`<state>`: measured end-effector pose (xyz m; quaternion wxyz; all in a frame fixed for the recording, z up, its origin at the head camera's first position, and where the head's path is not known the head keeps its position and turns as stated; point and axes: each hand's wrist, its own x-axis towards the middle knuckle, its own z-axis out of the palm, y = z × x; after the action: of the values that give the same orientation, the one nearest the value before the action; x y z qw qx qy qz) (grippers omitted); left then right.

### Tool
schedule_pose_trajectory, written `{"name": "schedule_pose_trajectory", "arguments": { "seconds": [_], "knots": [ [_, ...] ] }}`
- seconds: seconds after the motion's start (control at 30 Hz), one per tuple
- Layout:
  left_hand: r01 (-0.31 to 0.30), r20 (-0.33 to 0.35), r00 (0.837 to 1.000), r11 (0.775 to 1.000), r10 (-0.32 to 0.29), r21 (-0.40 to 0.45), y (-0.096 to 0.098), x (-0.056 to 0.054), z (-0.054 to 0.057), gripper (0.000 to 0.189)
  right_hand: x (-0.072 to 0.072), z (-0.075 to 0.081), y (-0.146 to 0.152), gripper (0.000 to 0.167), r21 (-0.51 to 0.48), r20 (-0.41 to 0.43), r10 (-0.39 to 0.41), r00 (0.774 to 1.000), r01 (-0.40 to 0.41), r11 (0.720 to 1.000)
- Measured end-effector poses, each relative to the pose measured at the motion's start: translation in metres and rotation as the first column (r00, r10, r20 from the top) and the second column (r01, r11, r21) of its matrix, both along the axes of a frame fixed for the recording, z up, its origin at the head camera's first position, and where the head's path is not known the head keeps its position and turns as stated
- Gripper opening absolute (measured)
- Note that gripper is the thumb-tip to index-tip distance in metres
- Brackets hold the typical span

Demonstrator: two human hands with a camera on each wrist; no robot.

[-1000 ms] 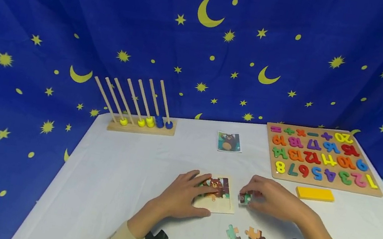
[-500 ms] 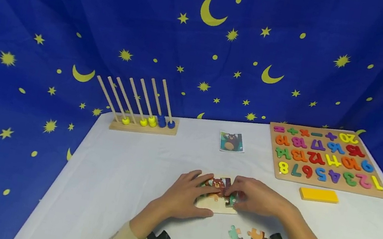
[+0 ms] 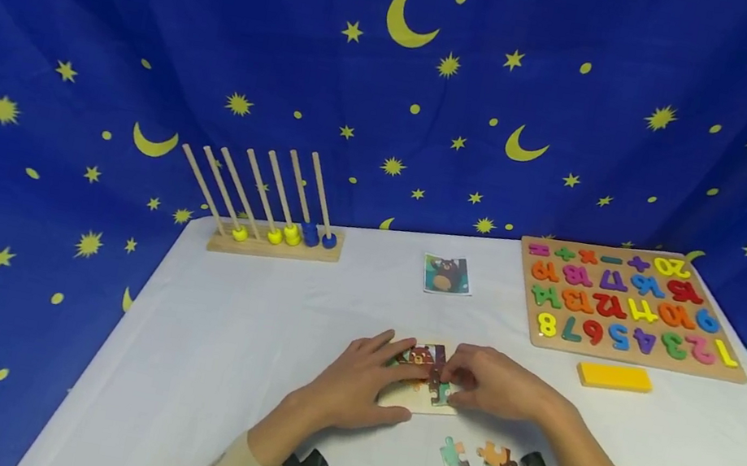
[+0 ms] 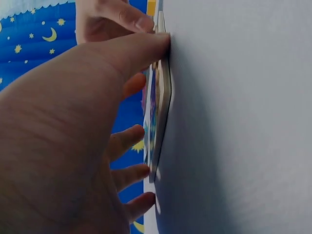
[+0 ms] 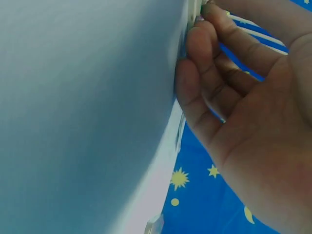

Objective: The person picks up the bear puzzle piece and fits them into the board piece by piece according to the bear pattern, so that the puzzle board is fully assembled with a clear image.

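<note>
My left hand (image 3: 352,382) rests spread over a small wooden puzzle tray (image 3: 415,403), fingers on its bear picture and thumb at its near edge. In the left wrist view the thumb touches the tray's pale edge (image 4: 164,107). At the tray's right side, my right hand (image 3: 504,385) pinches a green and brown jigsaw piece (image 3: 441,394) between thumb and fingers, low over the tray. In the right wrist view that piece is mostly hidden. Two loose jigsaw pieces lie nearer on the table: a light green one (image 3: 455,456) and an orange-brown one (image 3: 497,457).
A bear picture card (image 3: 446,276) lies beyond the tray. At the back right is a wooden number board (image 3: 627,357), with a yellow block (image 3: 614,377) in front. A peg abacus (image 3: 252,247) stands at the back left, before a blue starry curtain (image 3: 303,32).
My right hand has carried the jigsaw piece left from beside the tray onto its right part, then shifted it slightly there. The left hand stays on the tray.
</note>
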<state>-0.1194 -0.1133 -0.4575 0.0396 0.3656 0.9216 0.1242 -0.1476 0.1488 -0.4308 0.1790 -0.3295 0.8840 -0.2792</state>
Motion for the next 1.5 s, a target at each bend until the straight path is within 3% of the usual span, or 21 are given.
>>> {"name": "schedule_pose_trajectory", "arguments": {
  "seconds": [0.1, 0.23, 0.6, 0.87, 1.5],
  "knots": [
    [0.051, -0.012, 0.999, 0.999, -0.051, -0.014, 0.0007, 0.0014, 0.0012, 0.052, 0.0017, -0.0015, -0.0023, 0.018, -0.003, -0.006, -0.017, 1.0, 0.017, 1.0],
    [0.074, -0.026, 0.997, 0.996, -0.075, -0.051, 0.0014, 0.0032, 0.0023, 0.046, 0.0027, -0.002, -0.0057, 0.019, 0.003, -0.015, -0.023, 1.0, 0.023, 1.0],
    [0.061, 0.006, 0.998, 0.995, -0.061, -0.081, 0.003, 0.0058, 0.0031, 0.045, 0.0013, -0.0017, -0.0015, 0.005, 0.033, -0.02, -0.041, 0.999, 0.042, 0.999],
    [0.052, 0.024, 0.998, 0.992, -0.05, -0.113, 0.0052, 0.007, 0.0012, 0.045, 0.002, -0.005, -0.0038, 0.009, 0.056, -0.053, -0.083, 0.995, 0.086, 0.995],
    [0.063, 0.055, 0.997, 0.995, -0.059, -0.076, 0.0052, 0.0041, 0.0036, 0.047, 0.0032, -0.0055, -0.0096, 0.013, 0.083, -0.038, -0.153, 0.987, 0.156, 0.984]
  ]
}}
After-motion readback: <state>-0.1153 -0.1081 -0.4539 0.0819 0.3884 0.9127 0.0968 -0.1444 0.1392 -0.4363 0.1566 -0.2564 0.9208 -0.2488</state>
